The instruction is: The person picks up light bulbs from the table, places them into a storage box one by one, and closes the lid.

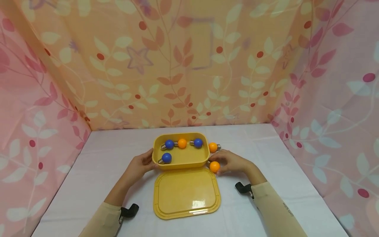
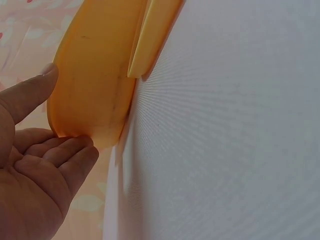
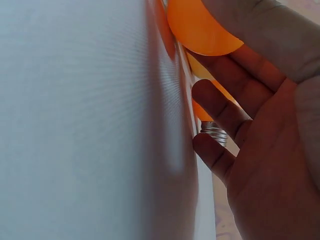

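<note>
A yellow rectangular box (image 1: 180,166) stands on the table, holding several small light bulbs: blue ones (image 1: 166,158) and an orange one (image 1: 182,143). My left hand (image 1: 141,164) touches the box's left end, its thumb and fairly relaxed fingers around the front corner. In the left wrist view, the fingertips rest against the box wall (image 2: 90,75). Beside the box's right front corner, my right hand (image 1: 232,162) pinches an orange light bulb (image 1: 214,167) between thumb and fingers. Behind that hand lies another orange bulb (image 1: 213,147), its metal base showing past the fingers in the right wrist view.
A yellow lid (image 1: 186,194) lies flat in front of the box, close against it. White cloth (image 1: 118,141) covers the table. Patterned curtains (image 1: 177,65) stand at the back and both sides. A black wrist camera (image 1: 243,188) juts from the right sleeve, another (image 1: 130,210) from the left.
</note>
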### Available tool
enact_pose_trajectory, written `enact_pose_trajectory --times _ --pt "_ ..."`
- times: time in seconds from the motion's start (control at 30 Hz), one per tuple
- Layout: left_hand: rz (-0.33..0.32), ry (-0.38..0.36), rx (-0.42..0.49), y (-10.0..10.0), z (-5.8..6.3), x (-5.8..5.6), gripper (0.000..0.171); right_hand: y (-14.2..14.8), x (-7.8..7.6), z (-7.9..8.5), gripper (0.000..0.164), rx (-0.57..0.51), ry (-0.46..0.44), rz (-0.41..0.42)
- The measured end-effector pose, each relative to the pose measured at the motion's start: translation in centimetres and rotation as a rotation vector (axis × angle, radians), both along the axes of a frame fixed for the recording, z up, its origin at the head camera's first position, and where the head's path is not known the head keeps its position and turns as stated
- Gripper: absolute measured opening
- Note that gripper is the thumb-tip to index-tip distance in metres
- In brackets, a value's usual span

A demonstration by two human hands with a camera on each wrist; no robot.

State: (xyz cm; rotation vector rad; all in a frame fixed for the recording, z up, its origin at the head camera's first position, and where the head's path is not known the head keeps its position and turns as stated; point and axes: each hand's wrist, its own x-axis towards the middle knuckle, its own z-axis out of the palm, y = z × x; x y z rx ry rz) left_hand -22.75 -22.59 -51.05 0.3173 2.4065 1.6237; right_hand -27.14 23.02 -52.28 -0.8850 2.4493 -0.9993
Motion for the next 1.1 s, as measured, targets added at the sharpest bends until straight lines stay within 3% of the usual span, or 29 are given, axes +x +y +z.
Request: enact_pose_trajectory --times 0.27,0.7,1.1 --pt "0.004 -0.006 0.000 0.0 0.0 -0.1 0.095 0.5 0.1 0.3 0.045 -0.001 -0.027 -0.049" --pt "0.007 -0.012 0.006 0.0 -0.1 -0.1 0.096 1.7 1.0 2.7 0.042 -0.037 -0.105 -0.116" --pt "0.021 -0.006 -0.007 0.0 0.0 0.0 0.097 2.6 0.7 5.2 0.047 -0.098 -0.041 -0.037"
